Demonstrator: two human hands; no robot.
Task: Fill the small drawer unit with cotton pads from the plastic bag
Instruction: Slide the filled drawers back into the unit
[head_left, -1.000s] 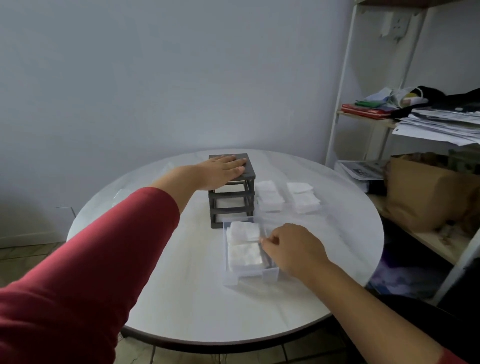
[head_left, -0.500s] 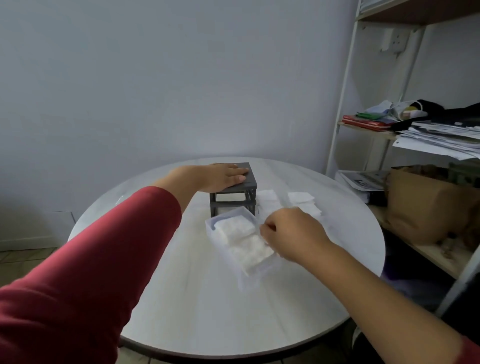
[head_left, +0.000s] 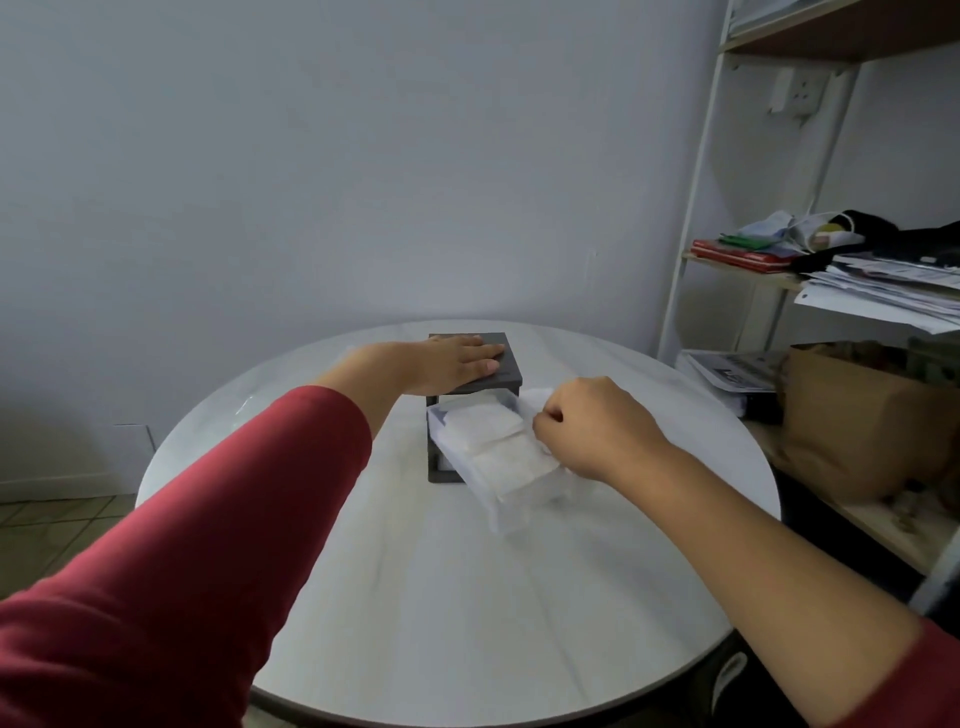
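Drawer (head_left: 519, 514): holds cotton pads (head_left: 488, 431); far end at the drawer unit's (head_left: 511, 358) top slot, long axis toward the table's (head_left: 467, 597) near-right edge.
Right hand (head_left: 592, 431): fingers curled, gripping the drawer's right side.
Left hand (head_left: 447, 364): flat on the unit's top.
Off right edge: shelf rack (head_left: 691, 249).

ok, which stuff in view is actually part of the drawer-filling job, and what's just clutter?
Job: drawer unit, with the left hand flat on top; clear drawer, tilted at the unit's front and held by the right hand; cotton pads inside it.
Clutter: shelf rack, paper stack, red book, brown paper bag.
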